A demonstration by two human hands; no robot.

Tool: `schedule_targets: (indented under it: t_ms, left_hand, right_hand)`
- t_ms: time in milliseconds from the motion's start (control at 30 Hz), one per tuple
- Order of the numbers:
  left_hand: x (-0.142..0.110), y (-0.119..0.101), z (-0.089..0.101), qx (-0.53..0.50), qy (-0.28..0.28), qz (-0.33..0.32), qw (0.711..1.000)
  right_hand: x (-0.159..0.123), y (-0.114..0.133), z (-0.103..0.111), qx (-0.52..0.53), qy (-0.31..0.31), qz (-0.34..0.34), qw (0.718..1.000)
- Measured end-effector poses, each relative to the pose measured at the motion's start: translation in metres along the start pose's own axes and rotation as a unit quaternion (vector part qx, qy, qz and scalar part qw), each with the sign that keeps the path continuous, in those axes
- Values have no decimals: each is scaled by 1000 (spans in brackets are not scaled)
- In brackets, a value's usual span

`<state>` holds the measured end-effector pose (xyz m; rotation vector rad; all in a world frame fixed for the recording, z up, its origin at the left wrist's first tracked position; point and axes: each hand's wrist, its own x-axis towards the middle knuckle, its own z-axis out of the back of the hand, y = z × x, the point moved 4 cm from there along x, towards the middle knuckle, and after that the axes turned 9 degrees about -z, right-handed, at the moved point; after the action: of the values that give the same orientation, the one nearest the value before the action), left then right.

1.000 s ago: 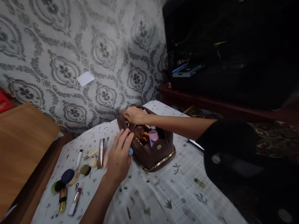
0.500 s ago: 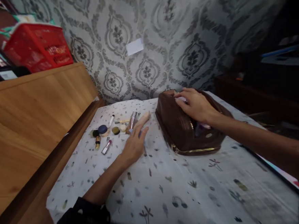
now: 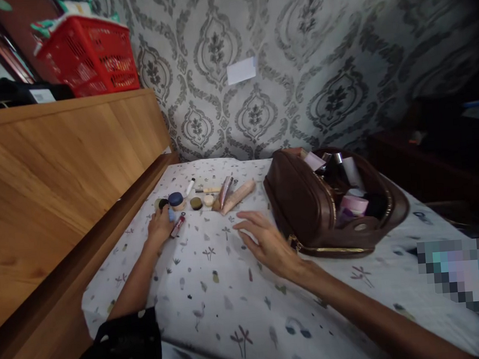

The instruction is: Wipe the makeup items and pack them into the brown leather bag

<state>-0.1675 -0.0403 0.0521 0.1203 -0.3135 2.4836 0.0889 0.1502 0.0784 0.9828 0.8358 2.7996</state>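
Note:
My left hand (image 3: 160,227) is at the left group of cosmetics, fingers closed around a small light-blue item (image 3: 171,213) whose kind I cannot make out. Close beside it lie a lip gloss tube (image 3: 177,226) and a blue-lidded jar (image 3: 176,200). My right hand (image 3: 265,244) hovers over the sheet with its fingers apart, holding nothing visible. Just right of it stands a brown makeup bag (image 3: 296,197), unzipped, with a pink round container (image 3: 354,205) and several bottles inside. Two slim tubes (image 3: 237,196) lie beyond the right fingertips.
More small cosmetics lie in the far row, among them an olive-lidded pot (image 3: 196,203) and a white tube (image 3: 190,187). A wooden headboard (image 3: 77,152) borders the left, with a red basket (image 3: 99,55) on top. The patterned wall (image 3: 255,115) closes off the back.
My left hand has moved left from the slim tubes to the lip gloss and jars. My right hand has come out of the makeup bag and moved left, uncovering the bag's opening.

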Motion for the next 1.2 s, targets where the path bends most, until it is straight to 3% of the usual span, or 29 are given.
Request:
schedule_targets:
  t_ms: [133,233,333,433,567,700,967,1100,1200]
  left_hand:
    - [6,-2,10,-37,9,17,999]
    - [2,-20,21,-77,-25,-1,997]
    - [-10,-59,27,-143,-51,-68,986]
    - [-24,-112,23,-219,-52,-138,965]
    - [-37,-171,14,-430,-63,-201,878]
    - [-37,-185,-3,-500,-73,-186,843]
    - [-23,-161,-48,-618,-15,-89,781]
    - [-21,-160,-50,-645,2,-77,760]
    - [-25,-165,-45,-638,19,-117,761]
  right_hand:
    - [-10,3,-24,93,45,-67,992]
    - [-16,0,-37,186,87,-156,966]
    - [-23,-6,-50,324,127,-257,901]
    - [-27,-7,-55,451,131,-316,824]
    - [-29,-8,-51,521,118,-349,770]
    - [-31,-20,-52,523,77,-364,766]
    - [-31,-27,-57,510,71,-373,772]
    - [-30,-33,-52,487,45,-375,788]
    - [-31,-40,-48,431,28,-380,818]
